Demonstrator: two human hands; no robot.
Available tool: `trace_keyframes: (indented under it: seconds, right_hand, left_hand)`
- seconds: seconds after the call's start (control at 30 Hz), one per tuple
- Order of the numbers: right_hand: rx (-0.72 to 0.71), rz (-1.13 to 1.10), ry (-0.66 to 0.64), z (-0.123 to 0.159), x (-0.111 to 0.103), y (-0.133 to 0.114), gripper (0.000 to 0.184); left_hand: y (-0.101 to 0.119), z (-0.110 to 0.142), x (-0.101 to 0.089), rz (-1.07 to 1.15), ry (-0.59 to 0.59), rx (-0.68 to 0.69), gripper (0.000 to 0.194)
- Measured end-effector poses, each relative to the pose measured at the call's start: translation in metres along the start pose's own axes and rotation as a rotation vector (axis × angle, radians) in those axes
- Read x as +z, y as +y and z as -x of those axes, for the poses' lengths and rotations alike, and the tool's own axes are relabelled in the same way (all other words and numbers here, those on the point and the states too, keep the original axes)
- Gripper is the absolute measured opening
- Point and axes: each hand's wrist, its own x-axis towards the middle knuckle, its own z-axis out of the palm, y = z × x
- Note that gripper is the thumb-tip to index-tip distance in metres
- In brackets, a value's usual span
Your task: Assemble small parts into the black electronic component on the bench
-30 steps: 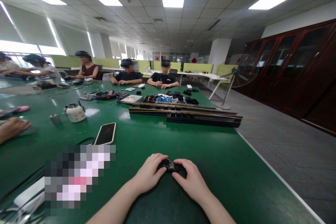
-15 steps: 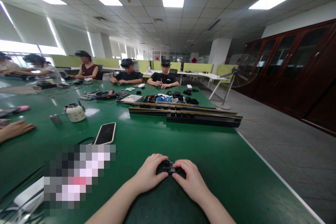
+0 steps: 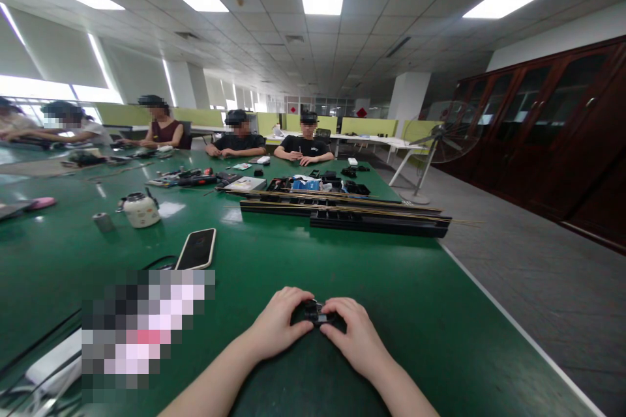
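Left grip (image 3: 282,320) and right grip (image 3: 353,328), slightly parted, clamped on small black part (image 3: 320,317).

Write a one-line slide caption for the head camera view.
Left hand and right hand grip a small black part at a green table, long black rails lying beyond.

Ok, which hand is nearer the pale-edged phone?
Left. The left hand is nearer the camera than the phone and to its right; the right hand is farther right, across the small black part.
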Motion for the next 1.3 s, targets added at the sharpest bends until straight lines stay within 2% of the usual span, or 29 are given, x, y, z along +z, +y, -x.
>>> trace_keyframes:
  seconds: [0.43, 0.77, 1.03, 1.3]
  right_hand:
    - [0.026, -0.043, 0.016, -0.002, 0.001, 0.002, 0.014]
    - [0.14, -0.221, 0.091, -0.005, 0.001, 0.009, 0.017]
    - [0.144, -0.308, 0.119, -0.007, 0.001, 0.015, 0.017]
    - [0.161, -0.423, 0.209, -0.01, 0.005, 0.023, 0.022]
  left_hand:
    - [-0.001, 0.0, 0.0, 0.0, -0.001, -0.002, 0.036]
    - [0.003, -0.001, -0.002, -0.002, -0.013, -0.017, 0.036]
    - [0.001, -0.001, -0.001, -0.007, -0.005, -0.013, 0.036]
    - [0.003, 0.0, -0.002, -0.013, -0.016, -0.022, 0.037]
